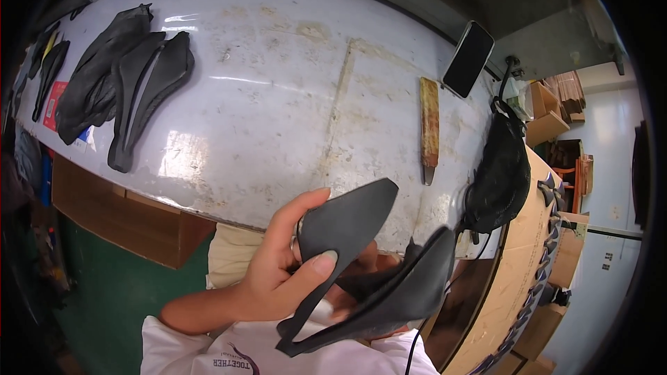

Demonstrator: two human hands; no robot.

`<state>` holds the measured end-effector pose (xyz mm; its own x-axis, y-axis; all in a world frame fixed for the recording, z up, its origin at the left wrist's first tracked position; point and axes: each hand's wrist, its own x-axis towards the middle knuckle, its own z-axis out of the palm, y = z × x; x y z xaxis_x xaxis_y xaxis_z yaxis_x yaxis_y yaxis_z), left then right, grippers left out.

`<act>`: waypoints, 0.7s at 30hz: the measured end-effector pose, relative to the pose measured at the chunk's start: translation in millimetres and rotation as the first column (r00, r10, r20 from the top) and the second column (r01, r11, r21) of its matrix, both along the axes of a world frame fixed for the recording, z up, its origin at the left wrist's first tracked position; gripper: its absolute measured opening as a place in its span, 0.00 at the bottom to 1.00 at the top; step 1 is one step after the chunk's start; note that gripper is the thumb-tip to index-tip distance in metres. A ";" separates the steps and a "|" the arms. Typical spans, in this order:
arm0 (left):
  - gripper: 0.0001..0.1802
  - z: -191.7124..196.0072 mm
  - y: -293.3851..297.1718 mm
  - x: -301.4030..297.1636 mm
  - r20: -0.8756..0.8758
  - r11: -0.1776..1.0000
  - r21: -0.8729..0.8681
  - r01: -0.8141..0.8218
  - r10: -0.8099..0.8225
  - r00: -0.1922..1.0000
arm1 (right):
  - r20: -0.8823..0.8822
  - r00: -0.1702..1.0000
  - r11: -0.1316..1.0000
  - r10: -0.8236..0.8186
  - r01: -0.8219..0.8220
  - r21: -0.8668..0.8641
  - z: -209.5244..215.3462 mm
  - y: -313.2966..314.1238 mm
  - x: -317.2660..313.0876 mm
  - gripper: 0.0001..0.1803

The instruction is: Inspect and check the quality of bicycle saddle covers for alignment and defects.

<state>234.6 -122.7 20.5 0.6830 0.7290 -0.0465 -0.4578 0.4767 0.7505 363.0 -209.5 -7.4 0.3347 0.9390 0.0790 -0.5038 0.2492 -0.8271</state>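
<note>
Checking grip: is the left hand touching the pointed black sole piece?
Touching. The head view shows the left hand with its thumb pressed flat on the black sole piece.

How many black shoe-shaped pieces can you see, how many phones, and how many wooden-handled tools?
Black shoe-shaped pieces in the hands: 2
Black pieces in the pile on the table: about 3, overlapping
Phones: 1
Wooden-handled tools: 1
Total: about 7

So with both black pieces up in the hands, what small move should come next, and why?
Probably lower the pointed black piece pinched in the left hand onto the worn grey table, beside the black pieces already lying there. The right hand, mostly hidden, seems to hold the second piece.
</note>
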 end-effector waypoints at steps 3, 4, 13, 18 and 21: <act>0.35 4.2 19.2 -18.9 -0.127 0.977 0.115 0.179 -0.165 0.978 | 0.110 0.994 1.000 -0.007 0.005 0.018 -5.2 -0.4 17.5 0.09; 0.35 5.5 24.8 -23.9 -0.196 0.934 0.206 0.292 -0.253 0.948 | 0.146 0.989 1.000 -0.012 0.009 0.023 -6.1 -1.6 23.0 0.09; 0.35 3.7 30.6 -31.4 -0.140 0.920 -0.011 0.392 -0.390 0.910 | 0.518 0.780 0.934 -0.350 0.244 0.262 -16.7 -5.7 36.7 0.10; 0.36 -1.5 32.4 -31.9 -0.024 0.877 -0.126 0.464 -0.470 0.882 | 0.462 0.760 0.885 -0.457 0.336 0.323 -6.6 3.9 19.8 0.14; 0.36 -1.3 33.3 -31.6 0.024 0.858 -0.143 0.493 -0.495 0.868 | 0.252 0.896 0.929 -0.367 0.342 0.139 -4.2 -3.7 13.2 0.07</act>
<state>203.1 -89.5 19.2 0.9503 0.2809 -0.1344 -0.1243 0.7379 0.6634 376.2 -213.2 -11.6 0.5984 0.7468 0.2902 -0.1305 0.4482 -0.8843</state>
